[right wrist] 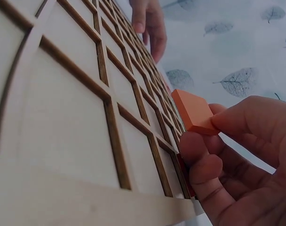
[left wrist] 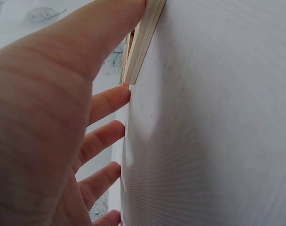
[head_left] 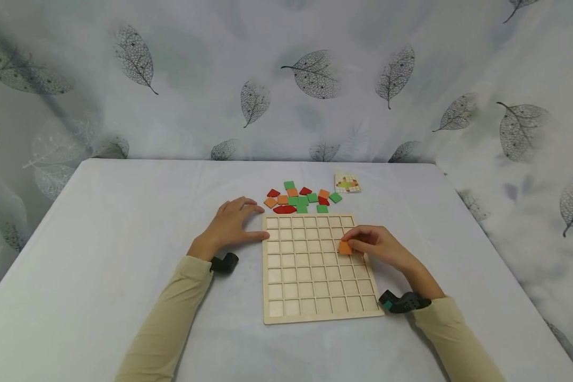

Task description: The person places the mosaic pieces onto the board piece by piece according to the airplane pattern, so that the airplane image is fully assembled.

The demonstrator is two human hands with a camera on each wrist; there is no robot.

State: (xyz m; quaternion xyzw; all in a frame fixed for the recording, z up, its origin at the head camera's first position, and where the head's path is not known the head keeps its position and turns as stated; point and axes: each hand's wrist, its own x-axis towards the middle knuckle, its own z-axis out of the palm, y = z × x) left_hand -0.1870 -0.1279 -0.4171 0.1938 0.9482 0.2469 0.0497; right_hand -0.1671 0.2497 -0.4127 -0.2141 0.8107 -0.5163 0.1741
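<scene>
A square wooden grid board lies flat on the table. My right hand pinches an orange square tile between thumb and fingers, over the board's right side. The right wrist view shows this orange tile tilted above the cells, with a red piece partly hidden behind the fingers near the board's edge. At the board's upper left edge, the thumb of my left hand touches the rim. Its other fingers are spread, their tips at the tabletop in the left wrist view.
Beyond the board's far edge lie several loose green tiles, orange tiles and red pieces. A small pattern card sits at the back right. A leaf-print cloth hangs behind the white table.
</scene>
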